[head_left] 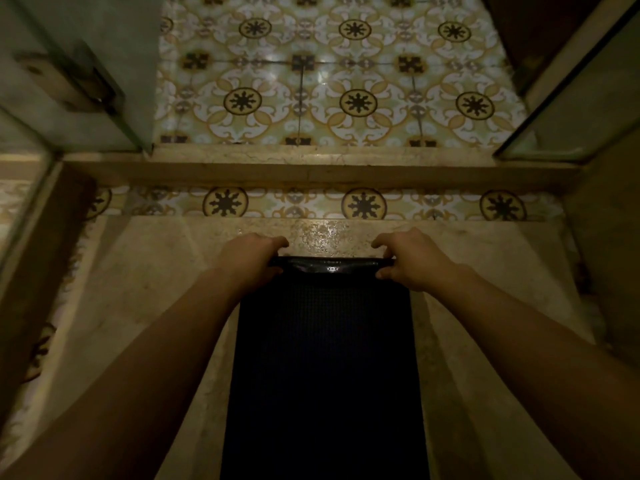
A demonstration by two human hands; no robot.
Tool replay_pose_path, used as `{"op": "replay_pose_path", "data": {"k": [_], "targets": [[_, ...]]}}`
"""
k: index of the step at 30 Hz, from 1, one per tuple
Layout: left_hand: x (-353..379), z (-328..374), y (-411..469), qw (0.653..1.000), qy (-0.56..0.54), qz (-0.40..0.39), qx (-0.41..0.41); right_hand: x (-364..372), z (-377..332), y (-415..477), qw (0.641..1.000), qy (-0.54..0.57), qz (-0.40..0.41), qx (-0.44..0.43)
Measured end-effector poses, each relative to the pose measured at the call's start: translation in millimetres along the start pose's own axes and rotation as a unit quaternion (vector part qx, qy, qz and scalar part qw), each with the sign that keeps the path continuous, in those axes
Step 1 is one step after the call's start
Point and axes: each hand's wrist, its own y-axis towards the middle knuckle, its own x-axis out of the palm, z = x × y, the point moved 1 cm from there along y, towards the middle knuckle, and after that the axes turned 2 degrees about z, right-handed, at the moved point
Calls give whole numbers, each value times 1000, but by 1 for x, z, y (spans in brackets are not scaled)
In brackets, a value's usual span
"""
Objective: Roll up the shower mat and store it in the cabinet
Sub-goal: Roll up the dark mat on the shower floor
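Observation:
A dark, finely textured shower mat [323, 368] lies flat on the beige stone shower floor and runs from the bottom of the view up to the middle. Its far edge [330, 265] is curled over into a thin shiny fold. My left hand [251, 252] grips the left end of that fold, fingers over the top and thumb under it. My right hand [410, 256] holds the right end the same way. Both forearms reach in from the bottom corners. No cabinet is in view.
A raised stone threshold [311, 168] crosses the view beyond the mat, with patterned floor tiles [346, 81] behind it. A glass door with a metal hinge [72, 81] stands at the left, and a glass panel [571, 116] at the right. Stone walls close in on both sides.

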Motion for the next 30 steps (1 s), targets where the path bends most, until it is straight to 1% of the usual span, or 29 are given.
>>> {"op": "replay_pose_path", "data": {"k": [4,6,8,11,14,18,21,23,26,30], "targets": [[3,2,4,997,66,0,43,10,-2,3,998,-47,7,-34],[1,2,9,994,92,2,60,8,-1,8,998,-49,17,-38],[-5,2,17,993,100,22,64,3,0,16,997,-51,41,-40],[-16,1,31,991,96,61,68,-8,2,33,995,-54,78,-34],[-17,-2,42,991,87,78,60,-10,-1,48,992,-70,95,-45],[-8,-3,44,994,48,84,56,1,-2,55,989,-89,99,-62],[-5,-3,44,995,9,87,42,2,3,56,988,-108,86,-72],[-5,-3,45,996,8,76,35,0,3,57,986,-126,76,-78],[-5,-3,49,998,5,60,30,-2,4,62,982,-151,83,-78],[-4,-3,43,995,26,87,52,2,4,57,972,-172,113,-113]]}}
